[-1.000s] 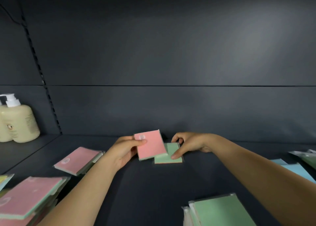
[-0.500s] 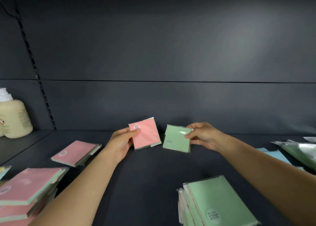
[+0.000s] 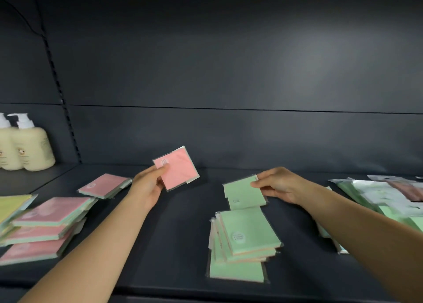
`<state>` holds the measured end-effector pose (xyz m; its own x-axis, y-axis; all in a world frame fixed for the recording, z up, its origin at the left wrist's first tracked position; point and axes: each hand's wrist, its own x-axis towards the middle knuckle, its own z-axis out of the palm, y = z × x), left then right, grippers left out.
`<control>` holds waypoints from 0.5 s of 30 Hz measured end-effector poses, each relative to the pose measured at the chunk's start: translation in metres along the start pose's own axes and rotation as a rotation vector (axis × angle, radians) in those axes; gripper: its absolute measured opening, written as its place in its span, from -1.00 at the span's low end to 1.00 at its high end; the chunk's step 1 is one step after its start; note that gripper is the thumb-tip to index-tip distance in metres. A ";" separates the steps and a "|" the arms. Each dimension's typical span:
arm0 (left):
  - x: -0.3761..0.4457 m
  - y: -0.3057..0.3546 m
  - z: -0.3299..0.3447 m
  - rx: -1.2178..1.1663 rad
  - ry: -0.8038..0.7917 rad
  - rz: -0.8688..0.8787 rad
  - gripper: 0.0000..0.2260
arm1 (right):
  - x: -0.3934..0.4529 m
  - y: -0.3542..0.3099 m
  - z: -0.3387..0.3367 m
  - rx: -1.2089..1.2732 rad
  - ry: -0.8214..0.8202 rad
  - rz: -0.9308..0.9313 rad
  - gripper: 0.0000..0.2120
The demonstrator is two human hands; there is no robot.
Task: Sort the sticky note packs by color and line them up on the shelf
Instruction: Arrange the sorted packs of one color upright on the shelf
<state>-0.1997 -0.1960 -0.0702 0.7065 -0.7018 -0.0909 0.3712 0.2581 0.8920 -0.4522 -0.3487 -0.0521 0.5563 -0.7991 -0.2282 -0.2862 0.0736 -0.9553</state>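
Both bare forearms reach forward from the lower corners of the view, the left from bottom left, the right from bottom right, converging toward the middle but ending well apart. The left hand (image 3: 148,188) is turned palm-up and inward, thumb on top pressing a pink pack (image 3: 177,168) against the curled fingers beneath it; the pack juts up beyond the fingertips. The right hand (image 3: 280,184) is palm-down, wrist slightly bent, thumb and forefinger pinching the near corner of a green pack (image 3: 243,194), which extends left of the fingertips.
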 end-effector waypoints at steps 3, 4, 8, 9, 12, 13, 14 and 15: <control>-0.029 0.007 -0.006 0.020 0.013 0.017 -0.90 | 0.000 -0.008 0.002 -0.338 0.153 -0.083 -0.68; -0.039 0.011 -0.008 0.006 0.024 0.022 -0.90 | -0.003 -0.015 0.003 -0.448 0.186 -0.121 -0.72; -0.082 0.027 -0.016 -0.073 0.014 0.049 -0.88 | -0.038 -0.049 0.038 -0.451 0.105 -0.280 -0.76; -0.092 0.032 -0.018 -0.090 0.001 0.054 -0.86 | -0.050 -0.056 0.055 -0.381 0.030 -0.303 -0.69; -0.113 0.048 -0.028 -0.118 -0.075 0.076 -0.87 | -0.085 -0.069 0.108 -0.166 -0.225 -0.306 -0.63; -0.119 0.053 -0.032 -0.112 -0.108 0.084 -0.89 | -0.093 -0.073 0.124 -0.106 -0.289 -0.316 -0.70; -0.123 0.058 -0.038 -0.108 -0.136 0.088 -0.91 | -0.099 -0.076 0.138 -0.047 -0.331 -0.332 -0.78; -0.128 0.062 -0.044 -0.097 -0.148 0.093 -0.91 | -0.104 -0.079 0.151 0.021 -0.349 -0.345 -0.83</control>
<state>-0.2401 -0.0610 -0.0232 0.6472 -0.7598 0.0620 0.3698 0.3840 0.8460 -0.3697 -0.1817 0.0189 0.8454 -0.5311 0.0567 -0.0250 -0.1455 -0.9890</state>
